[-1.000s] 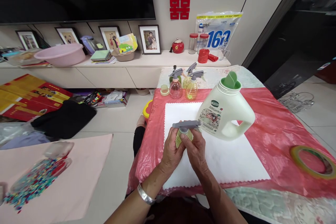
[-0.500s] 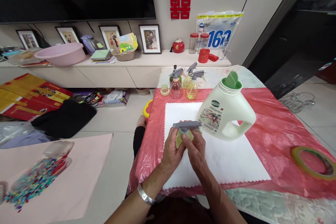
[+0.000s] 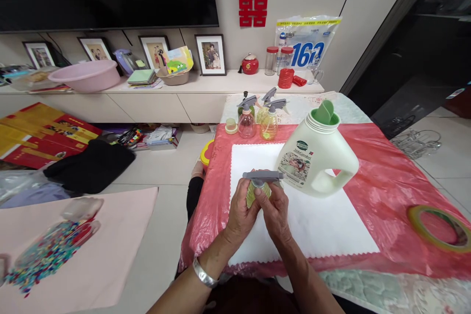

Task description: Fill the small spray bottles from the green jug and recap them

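Left to right: a red cover spreads inward to a white mat; over it the left hand has its fingers clamped on one spray bottle, whose grey head's long axis runs left to right; three other sprayers stand behind; the right hand clamps the same bottle; one jug stands near; red cover stretches on past one tape roll.

"Where's the jug?"
"At the right edge of the mat, right of the bottle between the left hand and right hand."
"The tape?"
"On the table, right of the mat."
"Behind the mat?"
"Other bottles, the cap to their left."
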The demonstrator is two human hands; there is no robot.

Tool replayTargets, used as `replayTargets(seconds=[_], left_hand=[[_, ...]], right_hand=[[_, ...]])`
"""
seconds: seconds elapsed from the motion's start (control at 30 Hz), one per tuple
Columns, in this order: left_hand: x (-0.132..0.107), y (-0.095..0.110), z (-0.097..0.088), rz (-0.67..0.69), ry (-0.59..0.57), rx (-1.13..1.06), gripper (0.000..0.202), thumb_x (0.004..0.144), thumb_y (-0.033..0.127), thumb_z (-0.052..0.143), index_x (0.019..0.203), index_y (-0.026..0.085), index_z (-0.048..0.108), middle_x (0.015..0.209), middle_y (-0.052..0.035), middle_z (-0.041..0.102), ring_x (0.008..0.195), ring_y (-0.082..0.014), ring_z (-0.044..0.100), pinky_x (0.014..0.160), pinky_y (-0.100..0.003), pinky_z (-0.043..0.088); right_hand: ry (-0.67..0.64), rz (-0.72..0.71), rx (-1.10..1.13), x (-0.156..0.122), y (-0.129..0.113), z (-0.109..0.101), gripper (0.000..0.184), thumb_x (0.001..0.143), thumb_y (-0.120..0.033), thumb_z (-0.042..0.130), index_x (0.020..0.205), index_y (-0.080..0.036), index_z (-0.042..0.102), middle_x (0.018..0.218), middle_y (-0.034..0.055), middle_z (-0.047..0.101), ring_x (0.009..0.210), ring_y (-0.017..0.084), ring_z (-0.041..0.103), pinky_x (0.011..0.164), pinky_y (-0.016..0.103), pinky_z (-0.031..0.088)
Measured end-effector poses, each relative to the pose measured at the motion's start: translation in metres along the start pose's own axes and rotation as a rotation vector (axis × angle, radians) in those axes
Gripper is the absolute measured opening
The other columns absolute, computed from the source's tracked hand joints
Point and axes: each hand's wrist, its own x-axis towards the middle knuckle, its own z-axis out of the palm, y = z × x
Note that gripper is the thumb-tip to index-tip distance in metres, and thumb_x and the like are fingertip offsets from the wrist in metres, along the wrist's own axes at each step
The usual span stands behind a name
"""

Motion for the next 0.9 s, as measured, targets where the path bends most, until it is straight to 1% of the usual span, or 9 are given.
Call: replayTargets(seconds=[0.07, 0.27, 0.43, 0.53, 0.6, 0.77, 0.9], left_hand=[[-0.001, -0.001, 0.000, -0.002, 0.003, 0.008, 0.047, 0.099, 0.042, 0.054, 0.139, 0.020, 0.046, 0.132, -0.0163, 0.061, 0.128, -0.0276, 0.058, 0.108, -0.045, 0.047], [-0.001, -0.004, 0.000, 0.066, 0.025, 0.013, 0.047, 0.099, 0.042, 0.052, 0.141, 0.021, 0.046, 0.135, -0.0159, 0.061, 0.129, -0.0279, 0.058, 0.108, -0.044, 0.047], [0.000, -0.002, 0.000, 0.106, 0.022, 0.043, 0.045, 0.101, 0.041, 0.050, 0.140, 0.021, 0.045, 0.134, -0.0152, 0.061, 0.128, -0.0258, 0.059, 0.107, -0.042, 0.048], [-0.001, -0.004, -0.001, 0.058, 0.010, 0.047, 0.045, 0.100, 0.041, 0.051, 0.139, 0.020, 0.045, 0.132, -0.0160, 0.062, 0.126, -0.0268, 0.060, 0.107, -0.044, 0.049], [-0.002, -0.007, 0.000, 0.032, 0.011, 0.060, 0.046, 0.099, 0.041, 0.053, 0.139, 0.019, 0.046, 0.131, -0.0164, 0.062, 0.125, -0.0276, 0.060, 0.106, -0.045, 0.049], [-0.006, -0.016, 0.001, 0.121, 0.067, 0.115, 0.048, 0.099, 0.042, 0.053, 0.140, 0.020, 0.044, 0.132, -0.0170, 0.062, 0.126, -0.0278, 0.061, 0.104, -0.045, 0.051], [-0.006, -0.016, 0.002, 0.126, 0.083, 0.127, 0.048, 0.100, 0.044, 0.050, 0.140, 0.020, 0.045, 0.131, -0.0162, 0.063, 0.125, -0.0271, 0.062, 0.104, -0.044, 0.052]], right_hand=[[0.026, 0.009, 0.003, -0.001, 0.001, 0.002, 0.036, 0.095, -0.047, 0.063, 0.113, -0.017, 0.072, 0.114, 0.0069, 0.062, 0.111, 0.021, 0.057, 0.103, 0.034, 0.044], [0.084, 0.026, 0.017, -0.003, 0.003, 0.008, 0.037, 0.092, -0.044, 0.067, 0.113, -0.014, 0.070, 0.116, 0.0084, 0.061, 0.109, 0.019, 0.057, 0.098, 0.030, 0.047], [0.044, 0.026, 0.012, -0.002, 0.001, 0.005, 0.037, 0.093, -0.046, 0.066, 0.114, -0.016, 0.071, 0.117, 0.0074, 0.061, 0.112, 0.021, 0.057, 0.103, 0.033, 0.044], [0.021, 0.022, 0.014, -0.002, 0.000, 0.003, 0.038, 0.095, -0.048, 0.063, 0.115, -0.017, 0.072, 0.116, 0.0071, 0.062, 0.111, 0.021, 0.057, 0.105, 0.036, 0.043], [0.033, 0.023, 0.018, -0.003, 0.001, 0.003, 0.039, 0.095, -0.049, 0.062, 0.115, -0.016, 0.071, 0.117, 0.0079, 0.061, 0.112, 0.022, 0.056, 0.105, 0.036, 0.043], [0.096, 0.038, 0.025, -0.004, 0.005, 0.007, 0.040, 0.092, -0.047, 0.066, 0.112, -0.013, 0.069, 0.117, 0.0097, 0.060, 0.113, 0.022, 0.055, 0.101, 0.033, 0.047], [0.078, 0.051, 0.033, -0.004, 0.003, 0.006, 0.039, 0.090, -0.045, 0.067, 0.113, -0.013, 0.068, 0.117, 0.0096, 0.060, 0.110, 0.021, 0.058, 0.097, 0.031, 0.049]])
